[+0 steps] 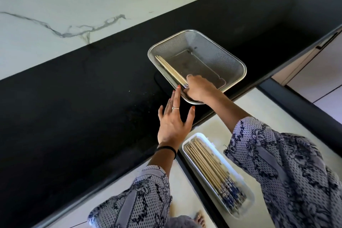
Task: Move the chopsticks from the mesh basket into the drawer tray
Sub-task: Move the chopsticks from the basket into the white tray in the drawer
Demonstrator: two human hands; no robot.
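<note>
A rectangular metal mesh basket (222, 50) stands on the black countertop (83, 89). A few wooden chopsticks (169, 68) lie along its left side. My right hand (199, 89) reaches into the basket's near corner and is closed around the near ends of those chopsticks. My left hand (173, 120) hovers flat with fingers spread just left of the basket's near edge, holding nothing. Below the counter, a white drawer tray (187, 144) holds several chopsticks (209, 168) with blue patterned ends, lying side by side.
A white marble backsplash (74, 5) rises behind the counter. The open drawer (259, 109) has a pale bottom around the tray. A cabinet handle (326, 41) shows at the far right. A bare foot (199, 220) is on the floor below.
</note>
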